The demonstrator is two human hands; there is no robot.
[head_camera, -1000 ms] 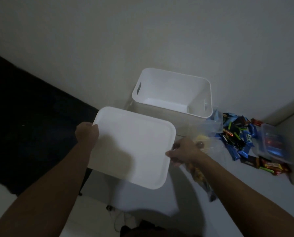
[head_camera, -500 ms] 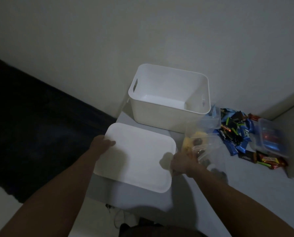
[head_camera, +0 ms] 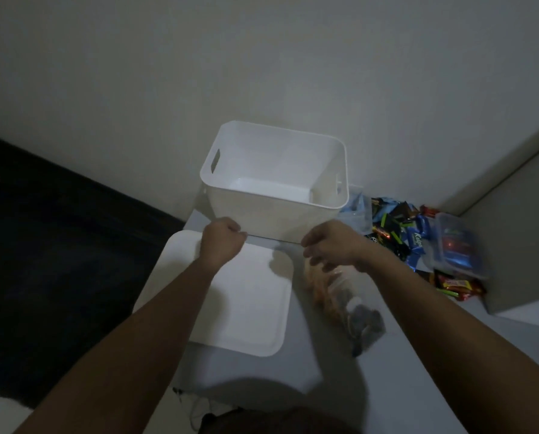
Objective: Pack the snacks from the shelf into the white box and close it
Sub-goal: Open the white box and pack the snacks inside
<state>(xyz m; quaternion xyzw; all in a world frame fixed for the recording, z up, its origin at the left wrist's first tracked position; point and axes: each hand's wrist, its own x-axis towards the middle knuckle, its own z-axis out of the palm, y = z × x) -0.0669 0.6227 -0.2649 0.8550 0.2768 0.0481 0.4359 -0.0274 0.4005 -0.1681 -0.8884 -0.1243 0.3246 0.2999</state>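
Box: our white box (head_camera: 272, 170) sits open and empty on the shelf (head_camera: 308, 371), by the wall.
Lid: the lid (head_camera: 246, 308) lies flat, just before it.
Hands: our left hand (head_camera: 221, 242) is curled, holding nothing; our right hand (head_camera: 330, 242) hangs loose over a clear bag (head_camera: 343, 296), maybe touching it.
Next: we lift that bag in first.
Around: snacks (head_camera: 396, 227) piled right, beside a clear tub (head_camera: 459, 249).

We see a pale grey shelf (head_camera: 308, 368) set into a wall corner. On it, at the back against the wall, stands the white box (head_camera: 274, 180), open. In front of it the white lid (head_camera: 246, 311) lies flat, overhanging the shelf's left edge. Just right of the lid lies a clear bag of snacks (head_camera: 346, 305). Farther right: a heap of wrapped bars (head_camera: 399, 233) and a clear lidded tub (head_camera: 459, 245).
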